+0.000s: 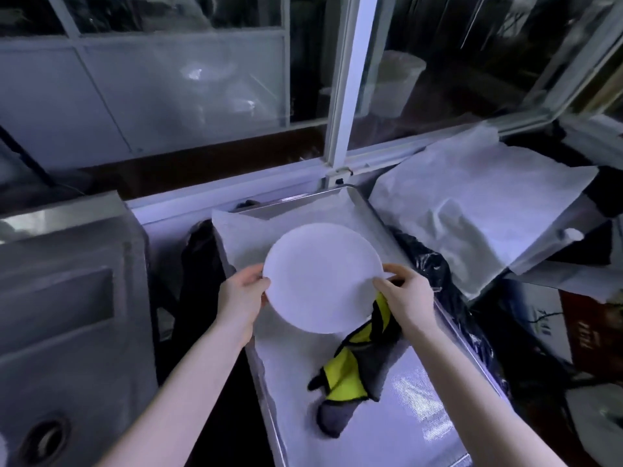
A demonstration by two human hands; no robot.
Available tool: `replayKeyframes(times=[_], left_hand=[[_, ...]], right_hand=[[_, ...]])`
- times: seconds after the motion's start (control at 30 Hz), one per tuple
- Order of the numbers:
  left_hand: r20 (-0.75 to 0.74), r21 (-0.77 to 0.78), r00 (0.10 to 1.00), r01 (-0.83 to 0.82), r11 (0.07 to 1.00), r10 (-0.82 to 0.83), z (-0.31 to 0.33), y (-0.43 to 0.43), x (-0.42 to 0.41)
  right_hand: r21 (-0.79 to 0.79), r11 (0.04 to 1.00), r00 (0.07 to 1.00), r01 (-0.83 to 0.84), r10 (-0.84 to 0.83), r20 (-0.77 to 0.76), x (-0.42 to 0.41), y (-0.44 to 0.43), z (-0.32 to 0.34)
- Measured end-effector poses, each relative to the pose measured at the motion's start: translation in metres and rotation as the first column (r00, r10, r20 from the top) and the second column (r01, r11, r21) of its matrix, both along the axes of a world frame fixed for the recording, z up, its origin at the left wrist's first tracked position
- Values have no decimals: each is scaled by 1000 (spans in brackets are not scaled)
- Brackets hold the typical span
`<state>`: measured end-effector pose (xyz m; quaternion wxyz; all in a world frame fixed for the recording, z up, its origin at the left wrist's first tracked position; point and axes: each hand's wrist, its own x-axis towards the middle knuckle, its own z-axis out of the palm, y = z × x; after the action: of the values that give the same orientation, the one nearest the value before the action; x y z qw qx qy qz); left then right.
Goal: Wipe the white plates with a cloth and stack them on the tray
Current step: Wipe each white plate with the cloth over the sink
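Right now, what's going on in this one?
A person holds a single white plate over the lined metal tray, the left hand gripping its left edge and the right hand its right edge. A yellow and grey cloth trails from under the right hand down onto the tray liner. No other plate shows on the tray, so no stack has been started there.

A grey metal cabinet (67, 298) fills eight o'clock. At twelve, a white window post (344, 96) rises between glass panes. Crumpled white sheeting (472, 214) lies at three o'clock, black plastic wrap (435, 264) beside it, a red box (593, 325) at four
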<state>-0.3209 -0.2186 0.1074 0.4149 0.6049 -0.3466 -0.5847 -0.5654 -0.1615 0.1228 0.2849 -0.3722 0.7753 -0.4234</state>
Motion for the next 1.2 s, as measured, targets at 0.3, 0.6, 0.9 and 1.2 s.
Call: replayKeyframes(times=[0.3, 0.6, 0.9, 1.2], left_hand=[[177, 34, 980, -97, 995, 89, -46, -38, -36], [433, -19, 899, -71, 997, 72, -63, -53, -49], [617, -99, 786, 38, 994, 32, -64, -53, -53], [502, -174, 863, 32, 984, 61, -47, -38, -33]], right_hand=[[31, 997, 997, -73, 73, 5, -26, -62, -49], [101, 990, 993, -101, 107, -58, -39, -84, -76], [73, 993, 994, -90, 95, -61, -39, -86, -80], [-100, 994, 999, -38, 34, -38, -2, -60, -44]])
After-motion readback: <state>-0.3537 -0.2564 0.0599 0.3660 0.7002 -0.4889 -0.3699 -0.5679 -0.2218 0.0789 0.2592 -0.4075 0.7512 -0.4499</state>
